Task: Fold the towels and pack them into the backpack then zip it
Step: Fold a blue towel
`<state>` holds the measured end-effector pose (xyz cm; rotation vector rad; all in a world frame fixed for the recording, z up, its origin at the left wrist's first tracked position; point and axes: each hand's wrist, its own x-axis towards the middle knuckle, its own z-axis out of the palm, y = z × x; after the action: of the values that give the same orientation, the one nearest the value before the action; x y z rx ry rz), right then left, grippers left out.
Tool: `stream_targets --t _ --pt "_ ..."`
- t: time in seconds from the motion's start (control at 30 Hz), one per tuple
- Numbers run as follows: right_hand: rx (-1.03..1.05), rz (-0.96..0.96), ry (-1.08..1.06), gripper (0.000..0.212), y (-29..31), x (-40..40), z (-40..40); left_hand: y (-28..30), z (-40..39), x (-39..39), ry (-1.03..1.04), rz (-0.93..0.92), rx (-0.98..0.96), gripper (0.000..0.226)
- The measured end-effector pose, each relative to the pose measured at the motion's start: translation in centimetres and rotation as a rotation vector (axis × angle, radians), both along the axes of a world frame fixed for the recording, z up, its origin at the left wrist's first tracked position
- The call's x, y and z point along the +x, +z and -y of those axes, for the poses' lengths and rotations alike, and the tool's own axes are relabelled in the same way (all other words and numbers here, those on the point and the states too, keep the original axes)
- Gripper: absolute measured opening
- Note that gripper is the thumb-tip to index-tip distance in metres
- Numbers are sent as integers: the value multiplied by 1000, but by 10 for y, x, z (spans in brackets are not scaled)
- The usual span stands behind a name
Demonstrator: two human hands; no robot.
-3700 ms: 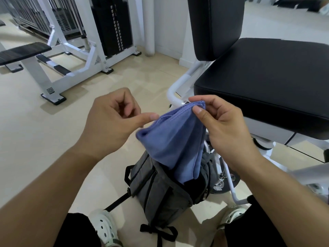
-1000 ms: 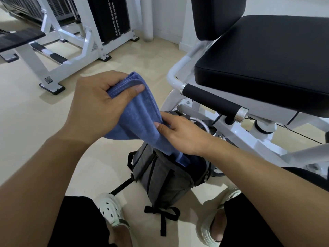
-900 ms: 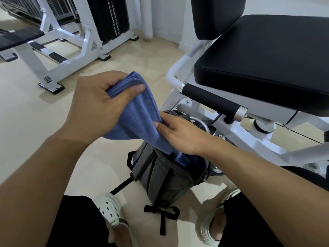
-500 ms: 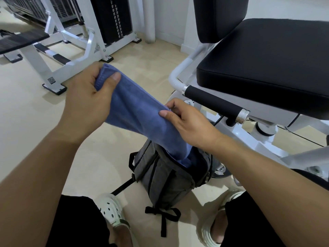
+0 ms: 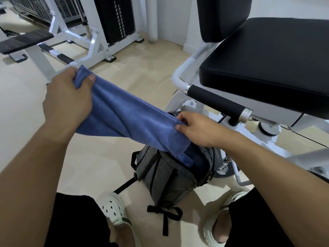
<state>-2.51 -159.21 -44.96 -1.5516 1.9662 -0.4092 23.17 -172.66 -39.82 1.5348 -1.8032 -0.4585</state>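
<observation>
Left hand (image 5: 66, 97) at 9 o'clock, fingers curled round blue towel (image 5: 128, 120) end; right hand (image 5: 201, 129) pinches it above open grey backpack (image 5: 165, 173) at 6 o'clock; towel's lower end hidden inside; bag interior dark.

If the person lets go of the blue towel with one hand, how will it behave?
Probably floppy: the blue towel creases and sags between the left hand and right hand. Likely light, since a pinching grip holds it. Its end would probably drop toward the backpack.
</observation>
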Motion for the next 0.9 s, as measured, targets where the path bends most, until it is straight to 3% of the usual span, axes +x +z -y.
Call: stream_targets --t 0.2,0.37,0.47,0.57,0.63,0.7,0.8,0.9 --pt "-228 71 -100 17 4 5 -8 -2 -5 -9 -140 -123 -1 21" --pt "-351 334 -298 15 14 10 -13 -12 -26 -29 -306 -67 6 17" --pt "-272 693 -325 14 25 15 -19 -18 -31 -34 -335 -60 15 23" --pt "-35 1110 -217 31 36 12 -25 -25 -15 -28 -280 9 30 28" --pt "108 1095 -107 36 34 1 -25 -32 10 -14 -217 75 93 32" --pt "217 928 -139 37 20 -7 -22 -39 31 1 -150 119 199 30" --pt "257 761 -378 22 -14 -9 -13 -52 40 9 -131 144 363 34" --pt "171 840 -627 19 -39 -6 -6 -56 34 7 -138 84 490 37"
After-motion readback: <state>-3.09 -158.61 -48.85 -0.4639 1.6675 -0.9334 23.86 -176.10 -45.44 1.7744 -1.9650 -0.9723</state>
